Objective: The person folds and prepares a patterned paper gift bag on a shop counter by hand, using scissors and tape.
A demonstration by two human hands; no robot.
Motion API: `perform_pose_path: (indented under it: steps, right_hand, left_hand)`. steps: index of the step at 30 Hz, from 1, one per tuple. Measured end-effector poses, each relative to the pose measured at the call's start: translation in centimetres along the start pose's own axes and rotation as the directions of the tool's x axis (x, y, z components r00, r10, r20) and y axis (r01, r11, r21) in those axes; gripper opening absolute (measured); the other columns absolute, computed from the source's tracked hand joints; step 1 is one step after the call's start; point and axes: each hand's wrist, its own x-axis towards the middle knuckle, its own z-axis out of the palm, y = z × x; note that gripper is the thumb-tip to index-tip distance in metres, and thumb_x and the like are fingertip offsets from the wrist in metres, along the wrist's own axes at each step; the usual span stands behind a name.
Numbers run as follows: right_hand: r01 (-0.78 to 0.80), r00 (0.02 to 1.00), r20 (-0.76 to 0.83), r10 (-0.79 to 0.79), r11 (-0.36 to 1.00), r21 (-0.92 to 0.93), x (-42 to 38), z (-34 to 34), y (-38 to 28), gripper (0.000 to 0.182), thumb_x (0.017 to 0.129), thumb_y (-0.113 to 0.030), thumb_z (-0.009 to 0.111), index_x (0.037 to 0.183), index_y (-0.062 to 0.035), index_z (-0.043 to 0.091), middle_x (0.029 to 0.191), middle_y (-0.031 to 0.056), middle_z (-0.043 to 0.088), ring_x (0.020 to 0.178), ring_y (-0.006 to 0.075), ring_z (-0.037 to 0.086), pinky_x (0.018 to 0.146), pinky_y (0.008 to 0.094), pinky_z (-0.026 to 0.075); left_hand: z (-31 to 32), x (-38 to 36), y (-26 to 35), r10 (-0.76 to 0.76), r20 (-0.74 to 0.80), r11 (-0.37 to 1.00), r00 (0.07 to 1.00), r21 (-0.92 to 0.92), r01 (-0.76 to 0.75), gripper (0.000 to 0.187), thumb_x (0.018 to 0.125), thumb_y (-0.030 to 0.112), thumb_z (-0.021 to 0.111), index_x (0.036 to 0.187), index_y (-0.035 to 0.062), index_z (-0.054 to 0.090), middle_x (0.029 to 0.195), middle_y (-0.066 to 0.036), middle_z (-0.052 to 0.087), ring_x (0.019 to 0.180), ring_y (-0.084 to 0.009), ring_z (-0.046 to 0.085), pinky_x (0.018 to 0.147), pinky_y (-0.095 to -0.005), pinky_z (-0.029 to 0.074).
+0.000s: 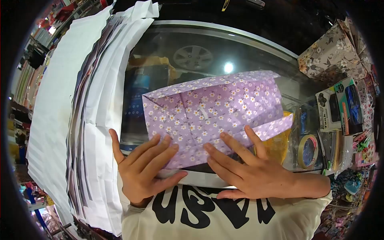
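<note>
A piece of purple paper [224, 106] printed with small white daisies lies on the glass counter, with folds along its far and near edges and a crease down its left part. My left hand [144, 172] rests with fingers stretched out on its near left edge, the thumb pointing right. Spread fingers of my right hand [250, 170] press on the folded near strip, right of the middle. Neither hand grasps anything. The strip's right end sticks out past my right fingers, over a yellow translucent thing [280, 142].
Large white paper sheets [60, 112] hang in a stack on the left. To the right are a tape roll [308, 151], scissors [325, 154], small product boxes [340, 106] and a flower-patterned box [330, 52]. A metal edge [224, 28] borders the glass counter [154, 42].
</note>
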Motion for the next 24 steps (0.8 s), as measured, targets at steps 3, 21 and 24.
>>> perform_pose_path:
  steps: [3,21,24]
  right_hand:
    - [0.032,0.994,-0.103,-0.029,0.999,0.023,0.3,1.3,-0.5,0.069,0.089,-0.058,0.052,0.137,-0.0097,0.049,0.133,0.0131,0.054,0.130,0.0274,0.045,0.106,0.0580,0.030]
    - [0.052,0.998,-0.044,-0.047,0.990,0.131,2.0,2.4,-0.7,0.081,0.088,-0.070,0.040,0.148,-0.0151,0.040,0.155,0.0022,0.035,0.144,0.0172,0.028,0.113,0.0628,0.001]
    - [0.031,0.999,-0.022,-0.028,0.987,0.160,2.4,2.2,-0.6,0.083,0.085,-0.072,0.042,0.147,-0.0171,0.041,0.154,0.0007,0.037,0.143,0.0166,0.032,0.112,0.0653,0.000]
  left_hand:
    - [0.0,0.2,-0.3,0.101,0.020,0.995,0.995,0.001,-0.101,0.055,0.060,0.046,0.084,0.100,0.0093,0.072,0.096,-0.007,0.075,0.095,-0.0255,0.071,0.115,-0.0646,-0.001]
    - [-1.7,1.8,-1.3,0.092,0.291,0.976,0.952,-0.218,-0.028,0.079,0.058,0.051,0.083,0.116,0.0001,0.066,0.116,-0.012,0.060,0.095,-0.0304,0.064,0.096,-0.0467,0.051]
    - [-1.6,1.7,-1.4,0.091,0.284,0.975,0.954,-0.222,-0.027,0.080,0.058,0.051,0.083,0.116,-0.0014,0.065,0.117,-0.013,0.060,0.096,-0.0320,0.064,0.096,-0.0464,0.050]
